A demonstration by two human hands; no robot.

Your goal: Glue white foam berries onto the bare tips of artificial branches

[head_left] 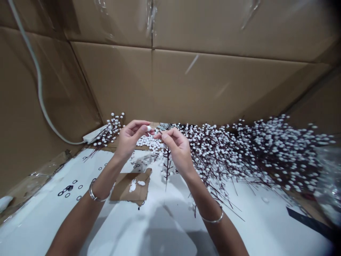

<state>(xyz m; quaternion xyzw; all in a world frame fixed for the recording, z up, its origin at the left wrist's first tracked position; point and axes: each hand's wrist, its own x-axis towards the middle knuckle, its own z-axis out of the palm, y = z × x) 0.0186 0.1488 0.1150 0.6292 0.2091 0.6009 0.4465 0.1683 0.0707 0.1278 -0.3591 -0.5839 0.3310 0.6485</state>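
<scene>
A small white ball [149, 128] sits between the thumb and fingers of my left hand [129, 138], which is closed in a pinch. Close by on the right, my right hand [177, 144] is also pinched, with a dark brown berry twig [167, 166] hanging below its fingers. The twig's upper part is hidden by the hand. Behind and under the hands lies a heap of loose white balls [150, 143]. On the white table [119, 227], a cardboard piece [125, 186] carries smears of white paste [133, 185].
A large pile of white-berried branches [226, 149] spreads along the right, with a smaller bunch [113, 126] at left. Several black rings [69, 187] are scattered on the left. A white cable [39, 85] runs to a power strip [94, 134]. Cardboard walls [112, 78] enclose the table.
</scene>
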